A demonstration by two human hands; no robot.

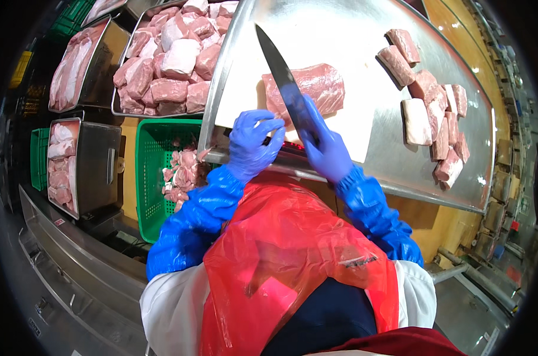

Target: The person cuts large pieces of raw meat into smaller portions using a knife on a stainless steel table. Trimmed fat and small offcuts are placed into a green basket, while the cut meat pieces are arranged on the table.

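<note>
My right hand (326, 148), in a blue glove, grips a long knife (283, 80) whose blade angles up and left across a large raw pink meat piece (319, 89) on a white cutting board (239, 89). My left hand (252, 142), also gloved, has its fingers curled at the meat's near left corner; whether they pinch a small bit there is hidden. The board lies on a steel tray (399, 166). Several cut meat chunks (417, 118), some with white fat, are spread on the tray's right side.
A steel pan heaped with meat chunks (180, 56) stands at the upper left, with more meat pans (100, 169) further left. A green perforated basket (156, 219) of trimmings sits left of the tray's near edge. A red plastic apron covers my front.
</note>
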